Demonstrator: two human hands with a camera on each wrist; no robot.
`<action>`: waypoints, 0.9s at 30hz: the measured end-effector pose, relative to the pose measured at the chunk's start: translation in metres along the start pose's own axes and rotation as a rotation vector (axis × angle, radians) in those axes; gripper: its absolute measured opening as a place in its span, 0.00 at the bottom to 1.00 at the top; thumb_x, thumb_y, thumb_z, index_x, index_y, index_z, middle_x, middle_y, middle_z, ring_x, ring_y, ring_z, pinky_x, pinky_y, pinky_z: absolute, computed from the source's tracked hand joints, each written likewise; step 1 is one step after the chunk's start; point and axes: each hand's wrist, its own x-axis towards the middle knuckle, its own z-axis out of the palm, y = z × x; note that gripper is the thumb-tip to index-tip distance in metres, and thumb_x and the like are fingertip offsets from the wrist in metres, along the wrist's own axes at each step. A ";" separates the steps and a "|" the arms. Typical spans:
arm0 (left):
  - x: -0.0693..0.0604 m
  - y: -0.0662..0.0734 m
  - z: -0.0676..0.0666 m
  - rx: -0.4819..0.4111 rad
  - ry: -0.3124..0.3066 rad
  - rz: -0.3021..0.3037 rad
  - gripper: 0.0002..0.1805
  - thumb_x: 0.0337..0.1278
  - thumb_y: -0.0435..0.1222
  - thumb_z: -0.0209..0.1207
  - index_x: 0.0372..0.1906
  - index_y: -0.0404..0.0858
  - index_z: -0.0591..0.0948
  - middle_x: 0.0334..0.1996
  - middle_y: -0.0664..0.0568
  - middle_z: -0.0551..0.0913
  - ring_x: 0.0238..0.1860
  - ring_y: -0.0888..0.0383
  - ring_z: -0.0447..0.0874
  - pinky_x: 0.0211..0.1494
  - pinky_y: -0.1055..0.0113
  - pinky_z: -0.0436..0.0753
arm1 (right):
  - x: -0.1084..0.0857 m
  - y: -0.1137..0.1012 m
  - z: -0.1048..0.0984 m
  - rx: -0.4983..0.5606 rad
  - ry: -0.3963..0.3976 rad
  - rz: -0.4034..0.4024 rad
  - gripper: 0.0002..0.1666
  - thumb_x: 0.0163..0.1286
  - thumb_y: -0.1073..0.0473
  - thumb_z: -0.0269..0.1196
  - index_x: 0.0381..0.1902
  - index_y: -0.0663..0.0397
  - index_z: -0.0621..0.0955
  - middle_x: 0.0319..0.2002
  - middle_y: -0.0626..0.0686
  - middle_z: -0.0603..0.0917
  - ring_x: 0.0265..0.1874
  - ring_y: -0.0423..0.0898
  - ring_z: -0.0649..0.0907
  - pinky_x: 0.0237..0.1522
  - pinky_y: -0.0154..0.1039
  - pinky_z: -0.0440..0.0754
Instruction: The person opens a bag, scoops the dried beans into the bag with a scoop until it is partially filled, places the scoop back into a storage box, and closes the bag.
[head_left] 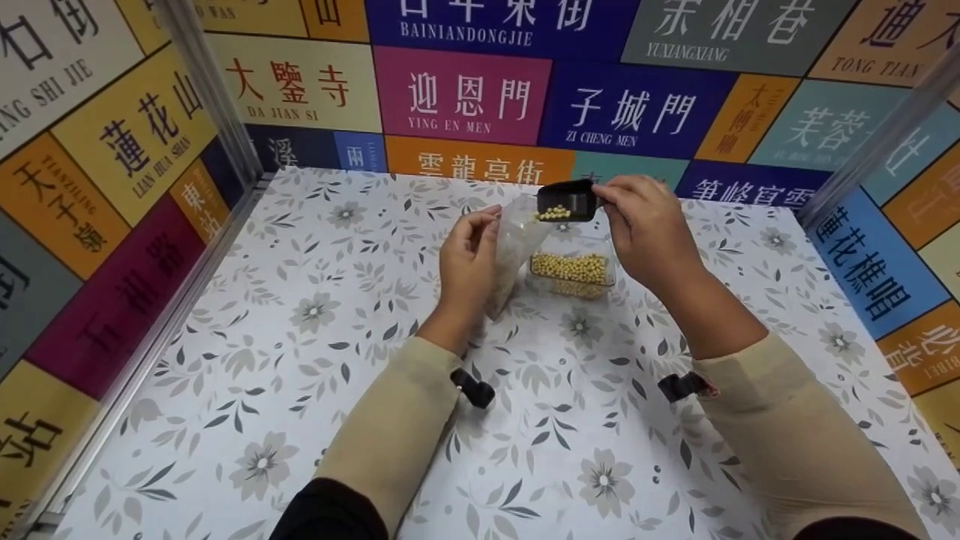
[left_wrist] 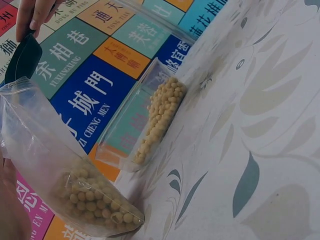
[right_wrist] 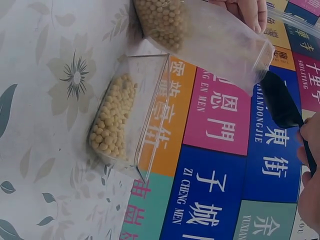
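Observation:
My right hand [head_left: 651,229] grips the handle of a black scoop [head_left: 582,196], which carries some soybeans [head_left: 553,214]. The scoop's lip is at the mouth of a clear plastic zip bag [head_left: 517,240]. Held by my left hand [head_left: 469,259] near its top, the bag stands upright with soybeans gathered in its bottom, as the left wrist view shows in the bag [left_wrist: 45,135]. Just right of the bag, a clear plastic box [head_left: 613,271] rests on the table, partly filled with soybeans. The left palm side is partly hidden behind the bag.
A white table [head_left: 360,420] with a grey leaf-and-flower print lies under everything. Behind it rises a panel of coloured signs [head_left: 461,94], with further panels at both sides. Metal posts [head_left: 217,90] stand at the back corners.

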 end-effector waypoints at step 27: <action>-0.001 0.002 -0.002 0.012 0.004 -0.051 0.07 0.79 0.37 0.60 0.52 0.42 0.83 0.62 0.56 0.88 0.64 0.62 0.85 0.69 0.69 0.85 | -0.029 0.065 0.024 0.038 -0.352 0.481 0.23 0.86 0.60 0.54 0.74 0.52 0.79 0.71 0.60 0.78 0.72 0.64 0.75 0.70 0.64 0.79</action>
